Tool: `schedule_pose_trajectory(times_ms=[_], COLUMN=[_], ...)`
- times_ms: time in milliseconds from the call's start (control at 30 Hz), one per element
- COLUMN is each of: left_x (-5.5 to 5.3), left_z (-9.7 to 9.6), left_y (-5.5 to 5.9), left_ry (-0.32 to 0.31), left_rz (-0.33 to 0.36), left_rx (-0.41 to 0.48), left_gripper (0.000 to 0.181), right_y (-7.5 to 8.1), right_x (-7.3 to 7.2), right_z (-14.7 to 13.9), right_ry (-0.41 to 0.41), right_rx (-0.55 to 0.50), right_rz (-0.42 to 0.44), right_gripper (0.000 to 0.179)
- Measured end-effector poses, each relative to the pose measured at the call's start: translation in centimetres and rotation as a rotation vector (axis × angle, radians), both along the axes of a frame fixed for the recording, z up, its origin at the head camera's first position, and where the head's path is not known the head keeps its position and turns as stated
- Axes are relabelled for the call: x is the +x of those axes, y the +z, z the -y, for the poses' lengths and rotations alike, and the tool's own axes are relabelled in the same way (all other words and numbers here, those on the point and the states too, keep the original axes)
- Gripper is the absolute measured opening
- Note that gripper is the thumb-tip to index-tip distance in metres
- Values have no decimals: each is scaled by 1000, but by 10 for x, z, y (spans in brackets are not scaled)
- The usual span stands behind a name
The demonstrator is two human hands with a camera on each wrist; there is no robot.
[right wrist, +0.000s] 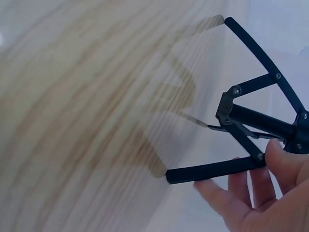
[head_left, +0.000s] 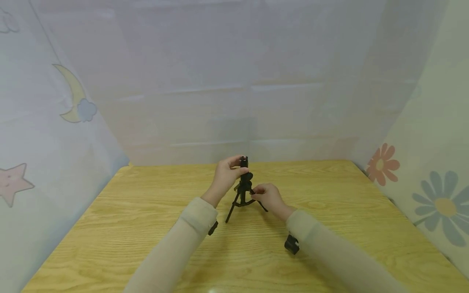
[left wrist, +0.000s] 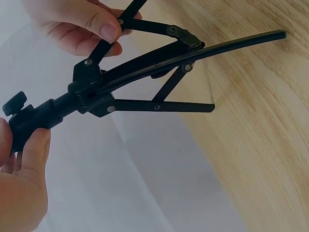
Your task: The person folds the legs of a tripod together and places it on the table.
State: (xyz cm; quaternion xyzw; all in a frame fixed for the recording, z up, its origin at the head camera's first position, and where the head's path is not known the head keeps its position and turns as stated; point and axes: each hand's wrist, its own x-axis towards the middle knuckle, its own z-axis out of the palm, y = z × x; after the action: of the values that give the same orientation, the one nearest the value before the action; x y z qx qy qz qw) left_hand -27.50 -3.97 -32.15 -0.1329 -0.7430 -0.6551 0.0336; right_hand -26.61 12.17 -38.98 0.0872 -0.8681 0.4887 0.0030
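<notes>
head view: small black tripod (head_left: 243,191) stands upright on the wooden table (head_left: 146,228), about mid-table, between the two hands. left hand (head_left: 225,176) grips the top of the tripod, fingers and thumb curled round the upper stem near the head. right hand (head_left: 268,196) is lower, at the leg assembly, fingertips pinching one leg on the right side. legs are spread; one reaches down-left to the tabletop, another runs toward the right hand.

left wrist view: left hand (left wrist: 21,186) wraps the stem just below a small knob (left wrist: 14,102) (thumb on the near side, fingers behind). tripod (left wrist: 140,72) shows its hub, struts and spread legs. right hand's fingers (left wrist: 79,21) pinch one leg close to the hub. longest leg tip sits over the table (left wrist: 260,145); contact cannot be judged from this angle.

right wrist view: right hand (right wrist: 256,193) holds a leg between thumb and fingers near its strut joint. tripod (right wrist: 251,121) has two legs fanned apart, linked by struts to the central column. table (right wrist: 87,121) is blurred behind it; a shadow of the legs falls on the wood.

surroundings: pale curtain walls with moon (head_left: 73,99), star (head_left: 12,183) and flower (head_left: 382,162) prints enclose the table. both arms wear beige sleeves, each with a black wrist device.
</notes>
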Motion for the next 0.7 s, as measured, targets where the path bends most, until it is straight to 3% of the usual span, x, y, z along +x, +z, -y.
schedule_pose_trajectory(times_ms=[233,700], left_x=[-1,-2], left_z=[2,4], left_y=[-2,-3], left_ry=[1,-16], left_rz=[5,-1], left_rx=[-3,-13], left_gripper=[44,44], right_y=[2,-3], right_x=[4,0], right_z=[5,4], right_ry=[-45,-35], right_rx=[-7,-71], right_rz=[-2,36], right_gripper=[9,14])
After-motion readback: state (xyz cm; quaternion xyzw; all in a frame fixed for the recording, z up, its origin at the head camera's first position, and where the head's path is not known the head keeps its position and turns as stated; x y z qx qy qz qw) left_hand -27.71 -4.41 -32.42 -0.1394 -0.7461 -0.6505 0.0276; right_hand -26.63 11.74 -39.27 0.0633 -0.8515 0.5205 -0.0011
